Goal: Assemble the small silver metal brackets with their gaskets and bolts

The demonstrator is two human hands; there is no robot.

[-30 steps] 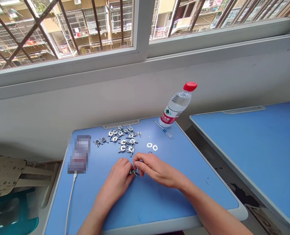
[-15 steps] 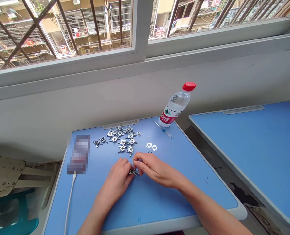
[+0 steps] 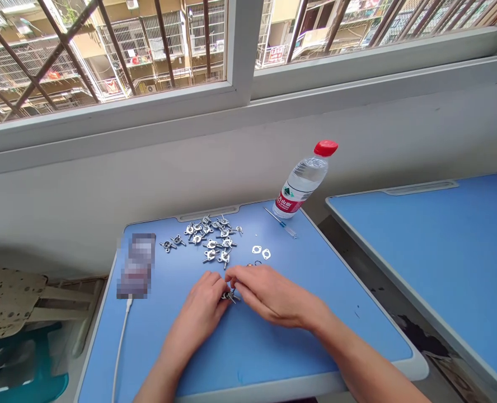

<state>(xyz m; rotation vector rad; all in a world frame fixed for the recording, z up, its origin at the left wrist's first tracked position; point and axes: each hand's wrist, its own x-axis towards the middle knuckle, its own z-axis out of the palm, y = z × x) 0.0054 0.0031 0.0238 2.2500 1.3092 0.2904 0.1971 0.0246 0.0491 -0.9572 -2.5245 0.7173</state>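
The left hand (image 3: 196,313) and right hand (image 3: 271,296) hold a small metal fitting (image 3: 230,296) close over the blue counter (image 3: 248,347). Narrowly closed fingers (image 3: 233,274) hide most of the fitting, so its shape cannot be made out.

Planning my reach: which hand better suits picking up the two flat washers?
The right hand, probably: it sits nearer the washers; the left hand lies farther off, beside the metal fitting.

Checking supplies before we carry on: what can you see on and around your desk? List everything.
Winged metal fittings: about twenty, silver, clustered at the desk's far side.
Flat washers: two, silver, right of the cluster.
Screwdriver: one, blue and clear, near the bottle.
Water bottle: one, clear, red cap, far edge.
Phone: one, blurred, desk's left.
Cable: one, white, below the phone.
Blue desk: one, underneath everything.
Second desk: one, blue, to the right.
Held fitting: one, silver, at the left hand.
Left hand: one, on the held fitting.
Right hand: one, beside the held fitting.
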